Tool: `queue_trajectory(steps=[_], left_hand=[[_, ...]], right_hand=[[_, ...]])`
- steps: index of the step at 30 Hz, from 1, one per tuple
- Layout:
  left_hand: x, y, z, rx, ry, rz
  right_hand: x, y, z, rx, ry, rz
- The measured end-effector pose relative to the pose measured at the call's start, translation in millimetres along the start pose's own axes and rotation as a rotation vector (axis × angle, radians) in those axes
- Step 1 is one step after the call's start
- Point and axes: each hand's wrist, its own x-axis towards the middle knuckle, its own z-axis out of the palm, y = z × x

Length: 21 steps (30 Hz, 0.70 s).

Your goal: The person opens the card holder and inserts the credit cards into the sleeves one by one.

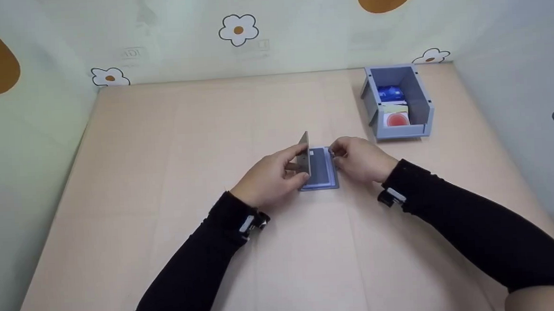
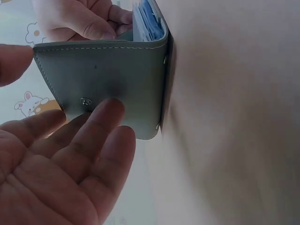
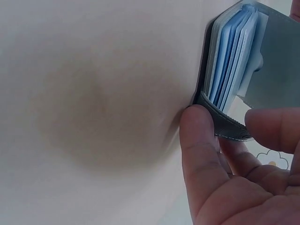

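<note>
A grey-green card holder [image 1: 320, 167] lies on the table with its front cover [image 2: 126, 75] raised upright. White stitching and a metal snap [image 2: 86, 101] show on the cover's outer face. My left hand [image 1: 275, 174] holds this cover by its edges, thumb on the near side and fingers toward the far side. Clear bluish card sleeves [image 3: 232, 61] stand stacked inside. At the right side, my right hand [image 1: 362, 158] pinches the short closing strap [image 3: 222, 121] between thumb and fingers.
A grey open-front bin [image 1: 401, 131] stands at the back right of the table. Inside it are a blue packet [image 1: 390, 93] and a card with a red circle [image 1: 397, 120]. Patterned walls rise behind the table [image 1: 185, 132] and at both sides.
</note>
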Motion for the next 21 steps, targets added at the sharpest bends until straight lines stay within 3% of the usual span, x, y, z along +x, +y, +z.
queue_trajectory(steps=[8, 21], left_hand=[[-0.4, 0.5, 4.9, 0.121, -0.024, -0.034], [1.1, -3.6, 5.9, 0.257, -0.083, 0.008]], right_hand=[[-0.4, 0.8, 0.8, -0.004, 0.018, -0.001], [-1.9, 0.4, -0.1, 0.013, 0.013, 0.01]])
